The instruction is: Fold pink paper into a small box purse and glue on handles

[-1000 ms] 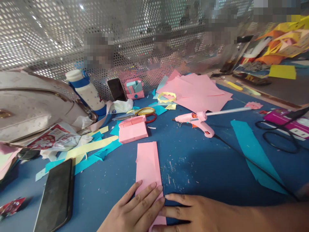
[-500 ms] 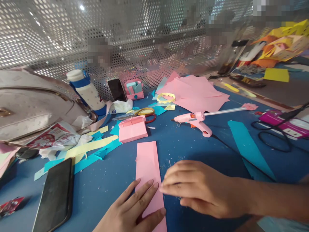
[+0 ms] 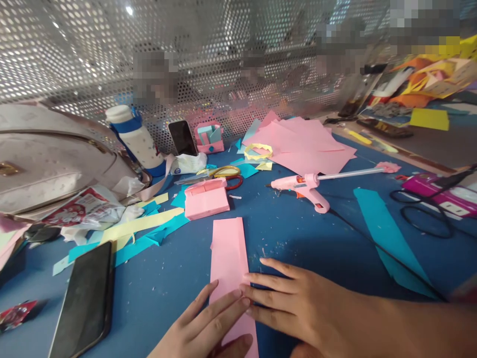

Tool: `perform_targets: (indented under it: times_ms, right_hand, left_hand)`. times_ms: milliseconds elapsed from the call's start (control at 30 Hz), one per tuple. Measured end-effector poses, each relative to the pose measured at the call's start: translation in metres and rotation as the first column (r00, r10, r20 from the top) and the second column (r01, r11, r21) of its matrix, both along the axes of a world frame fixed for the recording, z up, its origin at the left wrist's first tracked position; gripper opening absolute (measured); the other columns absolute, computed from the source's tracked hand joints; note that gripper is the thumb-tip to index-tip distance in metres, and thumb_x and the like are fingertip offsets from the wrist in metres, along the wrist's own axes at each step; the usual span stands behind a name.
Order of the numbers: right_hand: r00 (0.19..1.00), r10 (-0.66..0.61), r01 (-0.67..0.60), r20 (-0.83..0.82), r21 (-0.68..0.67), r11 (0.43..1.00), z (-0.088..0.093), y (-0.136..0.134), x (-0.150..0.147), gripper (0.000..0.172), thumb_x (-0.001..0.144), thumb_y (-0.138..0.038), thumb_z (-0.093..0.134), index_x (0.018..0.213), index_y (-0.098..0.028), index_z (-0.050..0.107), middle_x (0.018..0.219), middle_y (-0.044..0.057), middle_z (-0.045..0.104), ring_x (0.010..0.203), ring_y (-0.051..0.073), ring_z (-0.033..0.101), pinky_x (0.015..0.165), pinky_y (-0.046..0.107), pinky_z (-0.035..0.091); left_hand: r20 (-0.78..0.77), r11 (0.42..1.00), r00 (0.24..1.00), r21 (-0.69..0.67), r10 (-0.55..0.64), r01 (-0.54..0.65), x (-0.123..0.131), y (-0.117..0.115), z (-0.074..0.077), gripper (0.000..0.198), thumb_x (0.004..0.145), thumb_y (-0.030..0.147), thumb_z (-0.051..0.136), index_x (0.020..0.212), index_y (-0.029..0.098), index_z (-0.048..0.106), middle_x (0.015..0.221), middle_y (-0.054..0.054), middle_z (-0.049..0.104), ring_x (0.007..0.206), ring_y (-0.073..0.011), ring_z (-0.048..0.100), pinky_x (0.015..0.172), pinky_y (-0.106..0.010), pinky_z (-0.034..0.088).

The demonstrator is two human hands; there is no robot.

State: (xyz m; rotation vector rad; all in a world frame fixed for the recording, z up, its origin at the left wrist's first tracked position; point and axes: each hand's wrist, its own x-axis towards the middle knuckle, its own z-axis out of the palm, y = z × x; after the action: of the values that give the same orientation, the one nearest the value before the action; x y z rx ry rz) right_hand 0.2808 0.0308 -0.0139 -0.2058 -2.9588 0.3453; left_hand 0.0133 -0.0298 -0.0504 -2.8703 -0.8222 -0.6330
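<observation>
A long pink paper strip (image 3: 228,248), with a fold running along its right side, lies lengthwise before me on the blue table. My left hand (image 3: 208,318) rests on its near part, fingers stretched out and flat. From the right, my right hand (image 3: 294,301) reaches over with spread fingers, its fingertips on the strip's right edge, close to the left fingertips. Neither hand grips anything. Beyond the strip's far end sits a small folded pink paper box (image 3: 207,201). A pink hot glue gun (image 3: 301,186) lies on its side farther right, with a glue stick in its back.
Left are a dark phone (image 3: 84,298), paper scraps (image 3: 143,226), a bag (image 3: 48,154) and a bottle (image 3: 137,141). Scissors (image 3: 227,173) and pink sheets (image 3: 298,141) lie farther back. At right are a blue strip (image 3: 387,238), a cable and a magenta power strip (image 3: 436,194).
My right hand has come nearer and its fingers have spread, with the fingertips now on the strip's edge beside my left hand. The left hand has barely moved.
</observation>
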Motion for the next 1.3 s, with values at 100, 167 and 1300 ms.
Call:
perform_targets:
  times_ms: [100,167,1300]
  right_hand:
    - [1.0,0.018,-0.018,-0.002,0.003,1.0,0.002,-0.009,0.0,0.052,0.096,-0.038,0.047,0.139,-0.009,0.047,0.141,0.01,0.052,0.135,0.024,0.043,0.11,0.042,0.035]
    - [0.999,0.027,-0.027,0.017,0.003,1.0,0.001,-0.014,-0.001,0.051,0.096,-0.036,0.046,0.14,-0.009,0.047,0.14,0.009,0.054,0.135,0.024,0.043,0.11,0.042,0.035]
    - [0.954,0.299,-0.296,0.005,-0.138,0.945,-0.01,0.033,-0.058,0.025,0.09,-0.042,0.061,0.091,-0.017,0.062,0.095,0.004,0.06,0.092,0.021,0.05,0.083,0.033,0.039]
  left_hand:
    - [-0.07,0.996,0.994,-0.033,-0.088,0.086,-0.006,0.001,0.006,0.029,0.1,0.014,0.04,0.118,0.012,0.064,0.133,-0.008,0.061,0.13,-0.0167,0.05,0.112,-0.037,0.04]
    - [-0.109,0.995,0.989,-0.037,-0.096,0.093,-0.006,0.002,0.01,0.037,0.102,0.013,0.03,0.122,0.009,0.061,0.137,-0.009,0.058,0.134,-0.0164,0.046,0.114,-0.036,0.035]
    - [0.218,0.974,0.975,-0.205,-0.049,0.095,0.007,-0.011,0.007,0.012,0.093,0.015,0.057,0.082,0.013,0.062,0.067,0.001,0.069,0.056,-0.0086,0.064,0.056,-0.021,0.053]
